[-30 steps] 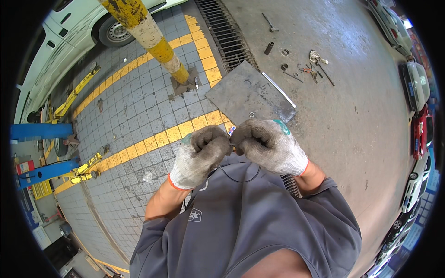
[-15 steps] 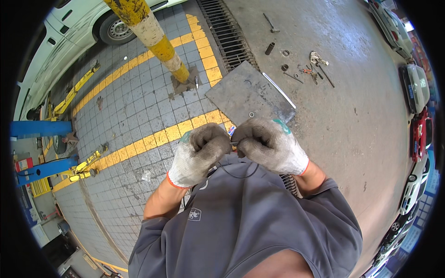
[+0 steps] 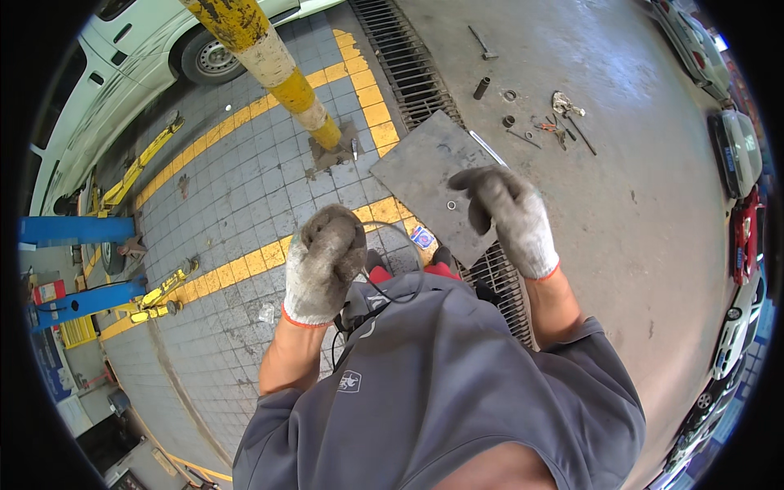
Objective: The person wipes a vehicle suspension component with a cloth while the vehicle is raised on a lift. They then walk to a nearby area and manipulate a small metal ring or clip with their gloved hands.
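Observation:
In its dirty white knit glove, my left hand (image 3: 325, 260) is closed in a fist in front of my chest. A thin dark cable (image 3: 414, 242) comes out of that fist, loops to the right and curves back toward my shirt. My right hand (image 3: 508, 214), gloved the same way, hangs apart to the right, its fingers stretched to the left and the thumb pointing down. Nothing shows between its fingers. Beneath it lies a grey metal plate (image 3: 425, 167) with a small metal ring (image 3: 451, 206) on it.
A small blue, red and white packet (image 3: 422, 237) lies by my feet. Tools, including a hammer (image 3: 483, 45) and a black socket (image 3: 482, 88), lie on the concrete. A floor grate (image 3: 400, 57), striped post (image 3: 290, 86), yellow lift arms (image 3: 143, 163) and white van (image 3: 139, 49) stand around.
My hands were together at the middle; they have parted. The right hand moved right and up and opened its fingers, while the left moved left with the cable, whose loop now rises higher.

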### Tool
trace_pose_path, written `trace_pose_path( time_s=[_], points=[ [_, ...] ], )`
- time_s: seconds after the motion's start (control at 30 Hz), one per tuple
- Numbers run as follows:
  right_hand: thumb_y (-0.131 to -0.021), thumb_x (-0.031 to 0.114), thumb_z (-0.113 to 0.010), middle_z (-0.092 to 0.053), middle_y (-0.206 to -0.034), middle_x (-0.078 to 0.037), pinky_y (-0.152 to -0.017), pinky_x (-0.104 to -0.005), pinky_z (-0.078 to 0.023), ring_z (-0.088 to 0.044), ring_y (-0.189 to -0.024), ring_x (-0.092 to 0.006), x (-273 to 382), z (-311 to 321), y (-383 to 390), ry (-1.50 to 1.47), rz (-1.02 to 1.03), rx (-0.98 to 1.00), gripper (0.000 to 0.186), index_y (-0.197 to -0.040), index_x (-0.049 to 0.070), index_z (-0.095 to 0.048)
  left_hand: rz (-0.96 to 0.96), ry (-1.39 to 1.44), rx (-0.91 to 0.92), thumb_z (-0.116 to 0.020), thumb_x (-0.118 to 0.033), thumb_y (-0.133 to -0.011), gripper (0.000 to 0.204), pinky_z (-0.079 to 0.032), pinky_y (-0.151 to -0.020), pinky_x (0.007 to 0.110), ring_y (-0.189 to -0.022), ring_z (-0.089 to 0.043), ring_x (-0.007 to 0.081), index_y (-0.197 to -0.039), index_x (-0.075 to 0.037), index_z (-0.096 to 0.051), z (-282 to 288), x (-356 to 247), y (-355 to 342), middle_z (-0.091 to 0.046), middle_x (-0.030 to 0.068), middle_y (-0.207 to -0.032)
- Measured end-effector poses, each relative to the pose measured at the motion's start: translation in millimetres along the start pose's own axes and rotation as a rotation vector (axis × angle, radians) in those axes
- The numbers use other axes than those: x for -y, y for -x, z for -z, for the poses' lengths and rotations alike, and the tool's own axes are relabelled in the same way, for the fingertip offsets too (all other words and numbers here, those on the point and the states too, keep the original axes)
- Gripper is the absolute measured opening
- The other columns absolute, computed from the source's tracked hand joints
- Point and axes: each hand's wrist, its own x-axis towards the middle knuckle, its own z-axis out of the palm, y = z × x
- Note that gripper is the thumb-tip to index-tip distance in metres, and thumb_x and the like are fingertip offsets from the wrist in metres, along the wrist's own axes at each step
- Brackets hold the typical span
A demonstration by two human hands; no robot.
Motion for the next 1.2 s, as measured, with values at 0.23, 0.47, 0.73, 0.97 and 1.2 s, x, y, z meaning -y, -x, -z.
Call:
trace_pose_path(
  time_s=[0.23, 0.47, 0.73, 0.97, 1.2],
  points=[
    [-0.096, 0.011, -0.065, -0.064, -0.136, -0.012, -0.091, -0.0319, -0.054, -0.064, -0.099, -0.0147, 0.5, -8.9, -3.0, -0.116, 0.230, 0.000, 0.051, -0.145, 0.002, -0.058, -0.087, 0.038, -0.013, -0.059, -0.029, -0.105, 0.027, -0.027, -0.053, 0.026, -0.056, -0.030, 0.0074, -0.095, -0.004, -0.055, 0.8, -1.1, -3.4, -0.037, -0.0037, -0.067],
    [-0.100, 0.018, -0.069, -0.076, -0.096, -0.006, -0.073, -0.0282, -0.055, -0.069, -0.080, -0.0106, 18.0, -35.4, 10.4, -0.034, -0.052, 0.257, 0.036, -0.131, 0.000, -0.068, -0.095, 0.008, -0.066, -0.060, -0.033, -0.106, 0.031, -0.026, -0.052, 0.026, -0.053, -0.026, 0.0069, -0.094, -0.005, -0.054, -15.4, -0.8, -4.0, -0.034, -0.0053, -0.064],
    [-0.104, 0.023, -0.064, -0.072, -0.085, -0.005, -0.067, -0.0293, -0.053, -0.066, -0.074, -0.0098, 29.5, -37.4, 12.1, 0.044, -0.085, 0.169, 0.031, -0.121, -0.002, -0.071, -0.666, -0.695, -0.191, -0.078, -0.010, -0.089, 0.040, -0.053, -0.082, 0.033, -0.097, -0.062, 0.0192, -0.127, -0.003, -0.067, -16.8, 7.5, -9.8, -0.062, 0.0108, -0.122],
    [-0.104, 0.020, -0.061, -0.073, -0.088, -0.011, -0.069, -0.0319, -0.055, -0.072, -0.077, -0.0155, 38.4, -43.2, 17.8, 0.193, 0.002, 0.201, 0.029, -0.122, -0.001, -0.071, -1.134, -1.391, -0.080, -0.092, -0.010, -0.070, 0.040, -0.047, -0.077, 0.041, -0.087, -0.060, 0.0240, -0.107, -0.013, -0.077, -26.2, -11.8, 1.6, -0.064, 0.0027, -0.091],
    [-0.101, 0.017, -0.065, -0.073, -0.083, -0.014, -0.067, -0.0361, -0.056, -0.072, -0.073, -0.0219, 25.9, -39.6, 13.6, 0.496, 0.397, 0.133, 0.030, -0.125, 0.000, -0.071, -1.031, -1.405, -0.053, -0.088, -0.009, -0.072, 0.034, -0.045, -0.073, 0.042, -0.081, -0.059, 0.0256, -0.103, -0.015, -0.078, -33.5, -18.9, -6.5, -0.064, 0.0036, -0.087]
  ],
)
